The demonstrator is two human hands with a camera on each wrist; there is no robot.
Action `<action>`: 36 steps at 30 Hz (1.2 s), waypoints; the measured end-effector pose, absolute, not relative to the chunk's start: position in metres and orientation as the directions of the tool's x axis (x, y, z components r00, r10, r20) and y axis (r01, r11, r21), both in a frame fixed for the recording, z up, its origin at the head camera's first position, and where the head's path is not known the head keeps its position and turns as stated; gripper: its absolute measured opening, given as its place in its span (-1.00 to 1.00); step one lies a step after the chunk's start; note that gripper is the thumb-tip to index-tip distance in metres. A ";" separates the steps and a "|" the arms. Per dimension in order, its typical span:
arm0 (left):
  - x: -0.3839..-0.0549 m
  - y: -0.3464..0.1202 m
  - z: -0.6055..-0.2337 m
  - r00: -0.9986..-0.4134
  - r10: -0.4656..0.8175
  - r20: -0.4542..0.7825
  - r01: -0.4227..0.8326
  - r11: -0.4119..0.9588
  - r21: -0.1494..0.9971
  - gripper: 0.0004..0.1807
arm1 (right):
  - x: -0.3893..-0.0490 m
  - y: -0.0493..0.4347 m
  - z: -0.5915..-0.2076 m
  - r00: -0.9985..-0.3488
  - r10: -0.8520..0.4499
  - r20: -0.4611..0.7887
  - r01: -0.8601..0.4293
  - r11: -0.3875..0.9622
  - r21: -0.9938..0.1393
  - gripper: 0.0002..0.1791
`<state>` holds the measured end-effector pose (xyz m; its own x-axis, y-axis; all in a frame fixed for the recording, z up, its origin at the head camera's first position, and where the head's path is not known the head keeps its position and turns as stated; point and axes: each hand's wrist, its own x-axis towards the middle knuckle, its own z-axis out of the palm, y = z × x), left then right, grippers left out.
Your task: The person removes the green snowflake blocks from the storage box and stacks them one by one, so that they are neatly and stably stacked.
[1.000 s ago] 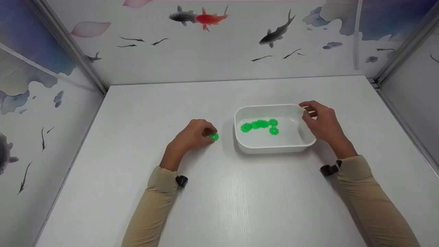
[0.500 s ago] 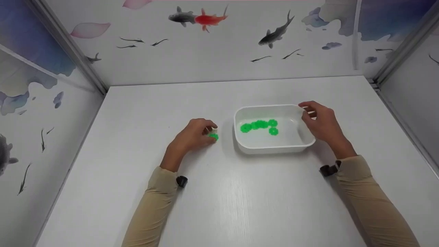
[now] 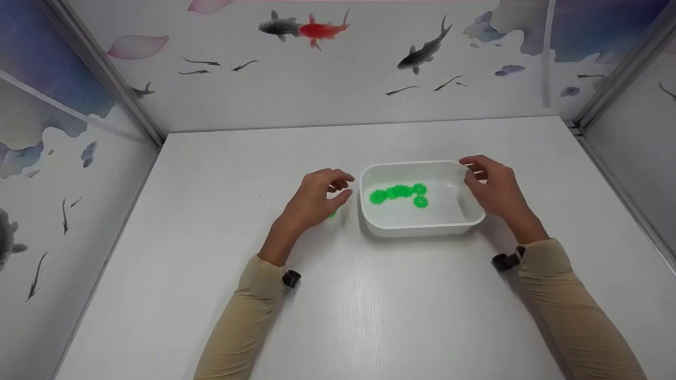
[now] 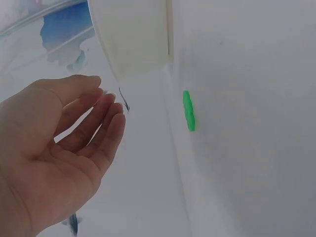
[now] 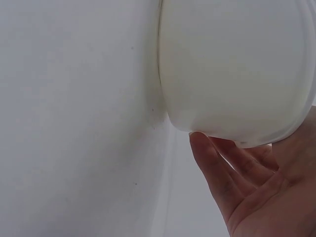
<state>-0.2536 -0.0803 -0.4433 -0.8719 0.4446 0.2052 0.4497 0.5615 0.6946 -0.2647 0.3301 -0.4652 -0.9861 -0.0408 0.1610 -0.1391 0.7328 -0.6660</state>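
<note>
In the head view, my left hand (image 3: 317, 198) is just left of a white plastic tub (image 3: 422, 232), its thumb and fingers apart and holding nothing. A green scalloped disc (image 3: 332, 214) lies on the table, mostly hidden under that hand. The left wrist view shows the same green disc (image 4: 189, 111) flat on the table, apart from the fingers. My right hand (image 3: 496, 192) grips the tub's rim at its far right corner. In the right wrist view, its fingers (image 5: 210, 165) are against the tub's outer wall. Several green scalloped discs (image 3: 421, 202) lie inside the tub, some overlapping.
The white table (image 3: 253, 174) is enclosed by upright panels (image 3: 317, 95) at the back and both sides, painted with fish and petals. Black straps with small cameras (image 3: 291, 278) sit at both wrists, beside tan sleeves.
My left hand has let go of the green disc, leaving it on the table, and has moved up and right towards the tub. The right hand and the tub stay in place.
</note>
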 end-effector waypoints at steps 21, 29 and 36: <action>-0.256 -0.029 -0.444 -0.824 0.493 0.280 0.528 0.489 0.694 -0.71 | -0.266 0.330 -0.463 -0.995 -0.025 0.097 -0.085 0.727 -0.681 -0.57; -0.263 -0.009 -0.442 -0.820 0.524 0.230 0.519 0.512 0.684 -0.68 | -0.265 0.330 -0.463 -0.993 -0.027 0.118 -0.101 0.721 -0.686 -0.58; -0.271 0.007 -0.441 -0.826 0.531 0.187 0.511 0.568 0.645 -0.63 | -0.263 0.329 -0.460 -0.994 -0.033 0.105 -0.097 0.716 -0.691 -0.58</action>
<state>-0.2708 0.0065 -0.4412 -0.8263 0.5313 0.1870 0.5113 0.5684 0.6446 -0.2625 0.3286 -0.4596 -0.9939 -0.0328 0.1051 -0.0967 0.7163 -0.6910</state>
